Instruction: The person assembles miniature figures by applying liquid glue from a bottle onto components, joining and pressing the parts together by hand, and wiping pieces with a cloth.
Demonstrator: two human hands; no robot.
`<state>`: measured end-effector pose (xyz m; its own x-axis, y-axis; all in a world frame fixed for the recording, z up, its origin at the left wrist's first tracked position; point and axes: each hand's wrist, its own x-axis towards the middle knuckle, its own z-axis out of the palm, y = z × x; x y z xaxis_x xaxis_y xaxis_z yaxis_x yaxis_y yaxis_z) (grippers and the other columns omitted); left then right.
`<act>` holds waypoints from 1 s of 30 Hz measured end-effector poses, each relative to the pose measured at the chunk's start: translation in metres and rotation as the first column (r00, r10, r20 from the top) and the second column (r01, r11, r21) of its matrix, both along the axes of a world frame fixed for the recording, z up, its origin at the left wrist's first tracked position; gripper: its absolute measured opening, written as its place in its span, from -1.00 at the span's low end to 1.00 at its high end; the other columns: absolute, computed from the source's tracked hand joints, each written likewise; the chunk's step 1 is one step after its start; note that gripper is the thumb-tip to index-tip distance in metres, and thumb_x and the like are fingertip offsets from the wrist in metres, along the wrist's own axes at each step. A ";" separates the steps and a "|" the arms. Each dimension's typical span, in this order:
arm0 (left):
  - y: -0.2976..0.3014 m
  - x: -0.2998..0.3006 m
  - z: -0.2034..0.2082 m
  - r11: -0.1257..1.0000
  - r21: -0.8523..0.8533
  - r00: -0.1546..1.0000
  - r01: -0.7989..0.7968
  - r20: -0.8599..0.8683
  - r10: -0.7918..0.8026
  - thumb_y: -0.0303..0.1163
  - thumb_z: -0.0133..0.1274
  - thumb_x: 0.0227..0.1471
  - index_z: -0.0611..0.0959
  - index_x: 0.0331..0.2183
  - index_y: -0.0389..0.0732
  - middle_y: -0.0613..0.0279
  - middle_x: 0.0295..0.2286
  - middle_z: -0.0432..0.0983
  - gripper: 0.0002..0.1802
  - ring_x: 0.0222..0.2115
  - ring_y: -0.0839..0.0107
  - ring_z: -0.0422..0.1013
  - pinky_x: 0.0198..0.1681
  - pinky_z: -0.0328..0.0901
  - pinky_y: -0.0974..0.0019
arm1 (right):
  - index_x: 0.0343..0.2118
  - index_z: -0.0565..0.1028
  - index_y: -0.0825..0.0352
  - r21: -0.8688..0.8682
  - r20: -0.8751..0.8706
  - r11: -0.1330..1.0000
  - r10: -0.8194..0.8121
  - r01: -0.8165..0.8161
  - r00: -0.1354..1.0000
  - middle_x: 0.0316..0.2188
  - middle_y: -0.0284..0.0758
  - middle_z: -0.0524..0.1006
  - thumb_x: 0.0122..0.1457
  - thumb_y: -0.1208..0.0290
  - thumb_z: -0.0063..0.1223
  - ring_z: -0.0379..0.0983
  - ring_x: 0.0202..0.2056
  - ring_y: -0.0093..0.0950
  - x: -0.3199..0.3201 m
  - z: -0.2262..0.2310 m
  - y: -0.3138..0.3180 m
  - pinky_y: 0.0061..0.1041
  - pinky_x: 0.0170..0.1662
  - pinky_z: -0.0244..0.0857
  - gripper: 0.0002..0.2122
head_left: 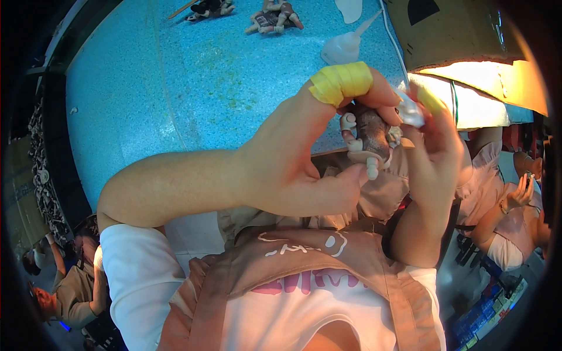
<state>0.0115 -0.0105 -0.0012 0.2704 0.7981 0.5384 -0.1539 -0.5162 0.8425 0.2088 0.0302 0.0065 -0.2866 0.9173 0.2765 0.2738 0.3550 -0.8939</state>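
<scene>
My left hand [290,155] comes in from the left, its index finger wrapped in yellow tape. It grips a small figurine [373,131] with a dark brown body and pale limbs, between its thumb below and its fingers above. My right hand [436,155], also with yellow tape on a finger, pinches a white crumpled wad [411,112], perhaps tissue or cloth. That wad is close against the figurine's right side; whether they touch is hidden by the fingers. Both hands are held over my lap at the table's near edge.
On the blue speckled table [140,111] lie two figurine groups, one dark [209,9] and one brown and pale [275,17]. A translucent bottle with a pointed nozzle [342,48] is beyond my hands, beside a white cable [391,32]. A cardboard box [456,32] stands far right. Other people [509,216] sit nearby.
</scene>
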 end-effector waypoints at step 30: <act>0.001 0.004 -0.006 1.000 0.000 0.914 0.006 -0.406 -0.006 -0.35 0.15 -0.15 0.09 0.09 -0.35 -0.12 0.02 0.12 -0.17 0.03 0.03 0.15 0.06 0.08 0.09 | -0.13 0.35 0.39 -0.443 -0.815 0.751 -0.109 -0.490 0.569 -0.22 -0.28 0.47 0.23 0.44 -0.22 0.49 -0.24 -0.24 0.014 0.003 0.001 -0.36 -0.28 0.45 -0.80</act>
